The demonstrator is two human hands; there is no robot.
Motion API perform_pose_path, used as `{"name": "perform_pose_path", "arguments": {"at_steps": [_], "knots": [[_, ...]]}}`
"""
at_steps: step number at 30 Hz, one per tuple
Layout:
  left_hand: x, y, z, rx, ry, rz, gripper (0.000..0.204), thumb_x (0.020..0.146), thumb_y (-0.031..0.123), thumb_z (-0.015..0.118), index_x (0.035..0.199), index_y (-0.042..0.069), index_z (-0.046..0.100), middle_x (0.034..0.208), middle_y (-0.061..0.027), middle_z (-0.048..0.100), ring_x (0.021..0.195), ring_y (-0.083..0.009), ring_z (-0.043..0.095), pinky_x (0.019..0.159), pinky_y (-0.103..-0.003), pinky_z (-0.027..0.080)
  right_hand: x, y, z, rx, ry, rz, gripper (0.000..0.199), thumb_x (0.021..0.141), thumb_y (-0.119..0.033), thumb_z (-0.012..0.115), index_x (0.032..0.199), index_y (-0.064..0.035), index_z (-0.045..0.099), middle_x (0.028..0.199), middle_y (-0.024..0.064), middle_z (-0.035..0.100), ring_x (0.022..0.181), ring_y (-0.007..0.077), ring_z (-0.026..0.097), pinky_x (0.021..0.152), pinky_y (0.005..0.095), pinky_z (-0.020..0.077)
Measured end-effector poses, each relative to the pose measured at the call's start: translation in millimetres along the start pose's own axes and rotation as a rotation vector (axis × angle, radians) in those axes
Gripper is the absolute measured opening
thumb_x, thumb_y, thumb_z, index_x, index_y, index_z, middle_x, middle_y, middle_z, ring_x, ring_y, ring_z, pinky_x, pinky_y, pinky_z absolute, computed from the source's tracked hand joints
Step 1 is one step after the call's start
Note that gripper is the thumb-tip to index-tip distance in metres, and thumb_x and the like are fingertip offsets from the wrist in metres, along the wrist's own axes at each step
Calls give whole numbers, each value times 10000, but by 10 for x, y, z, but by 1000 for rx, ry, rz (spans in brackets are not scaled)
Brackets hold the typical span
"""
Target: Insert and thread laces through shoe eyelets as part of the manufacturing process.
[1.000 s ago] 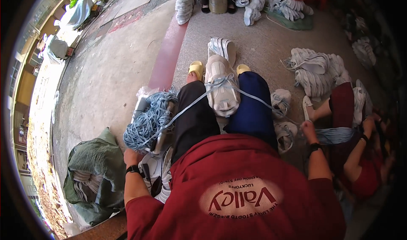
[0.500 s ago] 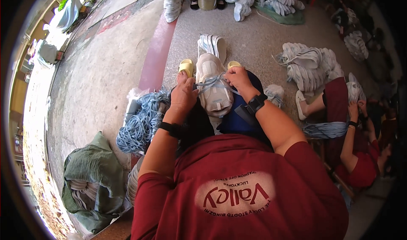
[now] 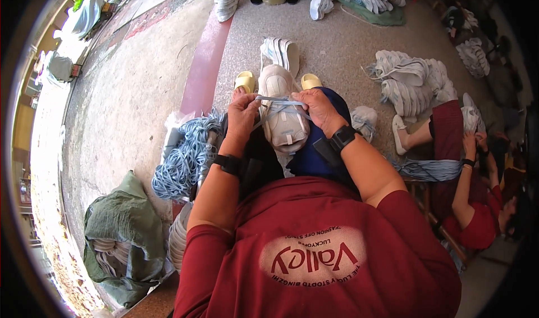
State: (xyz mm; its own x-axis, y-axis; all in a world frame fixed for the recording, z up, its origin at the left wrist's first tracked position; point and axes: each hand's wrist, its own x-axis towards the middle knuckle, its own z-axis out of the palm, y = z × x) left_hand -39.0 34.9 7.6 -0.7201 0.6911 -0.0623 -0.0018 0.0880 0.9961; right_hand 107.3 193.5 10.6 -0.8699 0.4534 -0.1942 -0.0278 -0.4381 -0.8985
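A pale beige and white sneaker (image 3: pixel 288 133) rests between my knees, light-blue lacing crossing its front. My left hand (image 3: pixel 242 114) is closed in a pinch on the light-blue shoelace (image 3: pixel 275 100) at the sneaker's left side. From the right, my right hand (image 3: pixel 321 110) pinches the same lace, which runs nearly straight between both hands over the shoe. The exact grip of the fingertips is partly hidden. Beside my left forearm lies a big tangle of blue shoelaces (image 3: pixel 182 169).
Nested white shoe parts (image 3: pixel 281 54) lie just beyond the sneaker, between yellow slippers (image 3: pixel 245 81). Piles of white shoes (image 3: pixel 410 85) sit at right, near a seated co-worker (image 3: pixel 477 217) handling a shoe. A green cloth sack (image 3: pixel 126 228) stands at lower left.
Both hands have shifted slightly away from me. The lace, looser before, is now drawn straighter across the sneaker between them.
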Motion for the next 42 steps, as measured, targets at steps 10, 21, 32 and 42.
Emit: {"name": "perform_pose_path", "arguments": {"at_steps": [10,21,32,42], "knots": [[-59,54,-20,-183,-280,10,131,833,159,626,788,38,649,681,45,540,626,-45,437,599,-184,353,-24,98,60,-62,64,-47,177,813,-156,604,677,-42,609,641,-26,550,580,52,461,573,208,372],[50,-36,-95,465,-285,281,78,759,29,655,769,28,578,737,25,564,684,-61,501,644,-220,420,-28,90,71,-62,49,-43,168,810,-146,621,686,-33,610,622,-18,557,546,42,467,506,200,362],[-16,164,21,-359,-401,5,90,791,-7,626,828,58,575,855,5,590,787,-75,529,748,-215,419,-94,72,85,-435,69,-303,236,805,-135,624,610,-43,529,571,-56,462,547,38,369,490,219,324],[31,-119,-71,-306,-200,80,96,776,21,647,768,61,560,704,61,514,627,-30,441,581,-165,354,-154,-41,30,-487,65,-173,216,801,-143,614,636,-20,546,569,-36,467,550,47,384,475,238,328]]}}
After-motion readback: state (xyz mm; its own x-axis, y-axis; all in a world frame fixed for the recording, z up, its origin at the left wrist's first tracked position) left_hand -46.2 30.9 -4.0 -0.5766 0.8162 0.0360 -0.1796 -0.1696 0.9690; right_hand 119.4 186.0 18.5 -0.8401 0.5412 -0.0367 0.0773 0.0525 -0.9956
